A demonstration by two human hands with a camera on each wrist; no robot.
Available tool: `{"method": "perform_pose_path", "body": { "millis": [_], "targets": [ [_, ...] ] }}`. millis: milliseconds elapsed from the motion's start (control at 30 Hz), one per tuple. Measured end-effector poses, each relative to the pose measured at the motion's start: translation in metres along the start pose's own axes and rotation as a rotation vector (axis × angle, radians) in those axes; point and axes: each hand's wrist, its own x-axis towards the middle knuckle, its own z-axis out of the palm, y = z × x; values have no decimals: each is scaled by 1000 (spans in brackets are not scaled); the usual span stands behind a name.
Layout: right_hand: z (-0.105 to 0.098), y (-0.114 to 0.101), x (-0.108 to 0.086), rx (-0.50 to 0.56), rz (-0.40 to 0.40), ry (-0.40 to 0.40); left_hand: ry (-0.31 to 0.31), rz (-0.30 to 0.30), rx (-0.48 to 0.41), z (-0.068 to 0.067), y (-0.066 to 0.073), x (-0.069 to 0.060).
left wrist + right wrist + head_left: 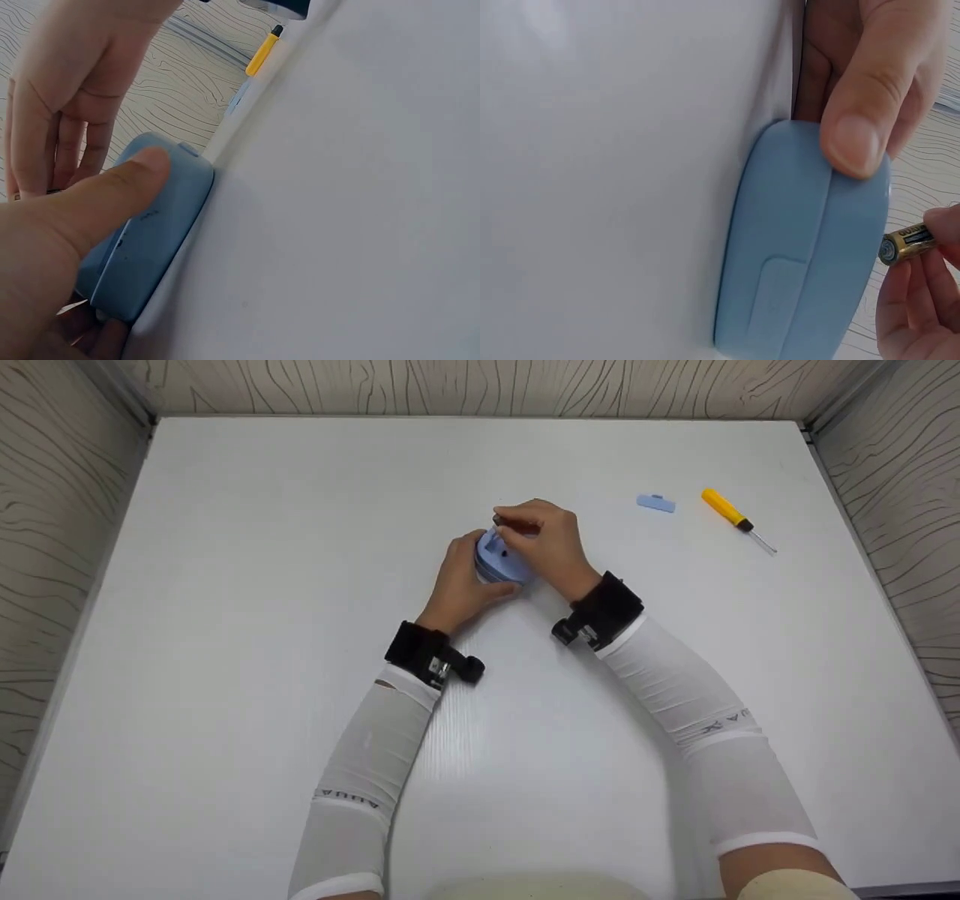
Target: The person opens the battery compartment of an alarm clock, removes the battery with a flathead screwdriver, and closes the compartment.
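Note:
A rounded light-blue plastic device (493,561) stands on the table, a small dark hole showing in its upper face. My left hand (456,589) grips it from the left, the thumb pressed on its near side in the left wrist view. Just over the device, my right hand (553,542) pinches a small gold-and-black battery (909,244) between thumb and fingers. In the right wrist view the battery's end is close to the device's upper side; whether it touches cannot be told. The device's opening is partly hidden by the right hand's fingers.
To the right on the white table (262,622) lies a small light-blue cover (656,503) with a tab. Beyond it rests a yellow-handled screwdriver (726,508), its shaft pointing toward the right. Wood-patterned panels (480,386) border the table at the back and sides.

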Motion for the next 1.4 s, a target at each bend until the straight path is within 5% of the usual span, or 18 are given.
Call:
{"method": "perform_pose_path", "body": {
  "millis": [900,1400],
  "targets": [
    [-44,33,0,-201,109,-6,-13,-48,44,1,1,1],
    [-81,53,-3,-321,249,-22,-17,-52,26,2,2,0]
  ]
}}
